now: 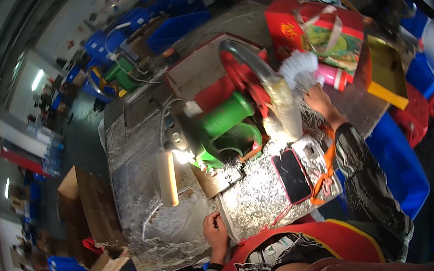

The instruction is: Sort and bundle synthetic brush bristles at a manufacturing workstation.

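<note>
My right hand (pixel 317 101) reaches out to a bundle of thin, pale, wire-like pieces (pixel 309 116) right of the machine. Its fingers are bent in and touch the bundle; what lies between them is too small to make out. My left hand (pixel 215 231) rests at the near edge of the table, fingers curled, and anything inside them is hidden. Between and beyond my hands stands a green bench machine (pixel 228 116) with a bright lamp shining on its near side. A metal block (pixel 214 179) sits at its front.
A phone (pixel 293 176) in a red case lies on the shiny, crinkled work surface (pixel 252 203), beside an orange strap (pixel 322 182). A grey hose (pixel 244 53) arches over the machine. Further right are a red gift box (pixel 284 21), a pink bottle (pixel 333 75) and a blue bin (pixel 398 164).
</note>
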The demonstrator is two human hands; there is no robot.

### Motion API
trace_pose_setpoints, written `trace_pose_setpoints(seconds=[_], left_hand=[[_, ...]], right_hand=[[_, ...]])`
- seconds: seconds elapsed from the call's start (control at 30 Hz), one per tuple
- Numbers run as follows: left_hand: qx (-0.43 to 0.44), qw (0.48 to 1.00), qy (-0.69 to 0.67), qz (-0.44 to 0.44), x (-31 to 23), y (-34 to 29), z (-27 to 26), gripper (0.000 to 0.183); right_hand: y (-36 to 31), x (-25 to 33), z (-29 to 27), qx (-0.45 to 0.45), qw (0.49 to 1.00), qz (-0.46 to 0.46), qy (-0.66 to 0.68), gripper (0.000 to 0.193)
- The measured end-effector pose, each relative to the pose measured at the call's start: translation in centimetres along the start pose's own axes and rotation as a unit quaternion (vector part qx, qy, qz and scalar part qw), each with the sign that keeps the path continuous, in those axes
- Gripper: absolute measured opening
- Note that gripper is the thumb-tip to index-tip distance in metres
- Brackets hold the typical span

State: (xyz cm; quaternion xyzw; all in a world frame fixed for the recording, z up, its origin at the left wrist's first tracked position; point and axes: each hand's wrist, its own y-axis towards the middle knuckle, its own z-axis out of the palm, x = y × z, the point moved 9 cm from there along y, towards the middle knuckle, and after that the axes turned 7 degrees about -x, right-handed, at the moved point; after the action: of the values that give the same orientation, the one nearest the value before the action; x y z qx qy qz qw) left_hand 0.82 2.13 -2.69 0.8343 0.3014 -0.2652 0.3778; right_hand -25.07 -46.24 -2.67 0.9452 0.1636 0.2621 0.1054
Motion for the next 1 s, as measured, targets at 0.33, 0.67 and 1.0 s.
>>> trace_pose_setpoints(seconds=[0.33, 0.67, 1.0], left_hand=[[-0.001, 0.999, 0.036, -0.009, -0.8, 0.5, 0.0, 0.008], [0.022, 0.998, 0.057, -0.013, -0.8, 0.7, 0.3, 0.008], [0.021, 0.997, 0.07, -0.015, -1.4, 1.1, 0.0, 0.009]], right_hand=[[-2.1, 0.1, -4.8, -0.086, 0.987, -0.12, -0.06, 0.037], [-20.1, 12.0, -7.8, 0.296, 0.889, -0.063, 0.344, 0.027], [-24.2, 19.0, -2.8, 0.402, 0.821, -0.236, 0.331, 0.03]])
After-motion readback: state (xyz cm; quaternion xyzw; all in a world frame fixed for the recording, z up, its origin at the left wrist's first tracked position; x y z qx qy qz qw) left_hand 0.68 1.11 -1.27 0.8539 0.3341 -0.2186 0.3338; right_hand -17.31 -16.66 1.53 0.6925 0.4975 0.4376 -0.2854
